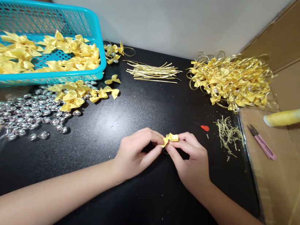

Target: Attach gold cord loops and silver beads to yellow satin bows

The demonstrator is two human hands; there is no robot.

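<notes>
While both hands meet over the black surface [127, 201], the left hand [141, 150] pinches one side of a small yellow bow [170, 139] and the right hand [190, 158] pinches the other. The bow is between the two hands, near the middle of the surface. A thin loop may hang under it, but that bit is too small to be sure.

To the left, a blue basket [100, 47] holds lots of loose bows [77, 49]. Shiny silver beads [34, 110] lie in front of it, with a few more bows on and beside them. Gold strips [153, 72] lie flat at the back. On the right are a big heap [230, 80] of bows with gold loops, some cut bits [228, 135], a red thing [204, 128] and pink snips [263, 144].
</notes>
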